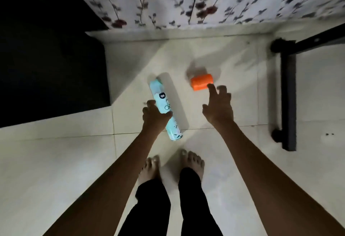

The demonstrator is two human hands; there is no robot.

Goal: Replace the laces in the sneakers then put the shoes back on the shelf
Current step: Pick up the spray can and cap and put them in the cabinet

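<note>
1. The left hand (pixel 153 116) has its grip closed round the middle of a light blue spray can (pixel 162 95). The fingers curl over one side and the thumb over the other.
2. The can lies long-ways low over the floor (pixel 233 161). I cannot tell if it rests there or is lifted a bit.
3. The right hand (pixel 218 108) reaches for an orange cap (pixel 201 82) on the floor. Its grip is wide open, with the fingers spread, and it holds nothing. One fingertip is just beside the cap, but I cannot tell if it touches.
4. I think the cap goes on the can. That would be why one hand holds the can while the other goes for the cap.
5. The sneakers are nowhere in view, and no laces show. A black metal frame (pixel 288 95) stands at the right. It may be part of the shelf, but I cannot tell.
6. This looks like picking up loose things, not lace work.
</note>
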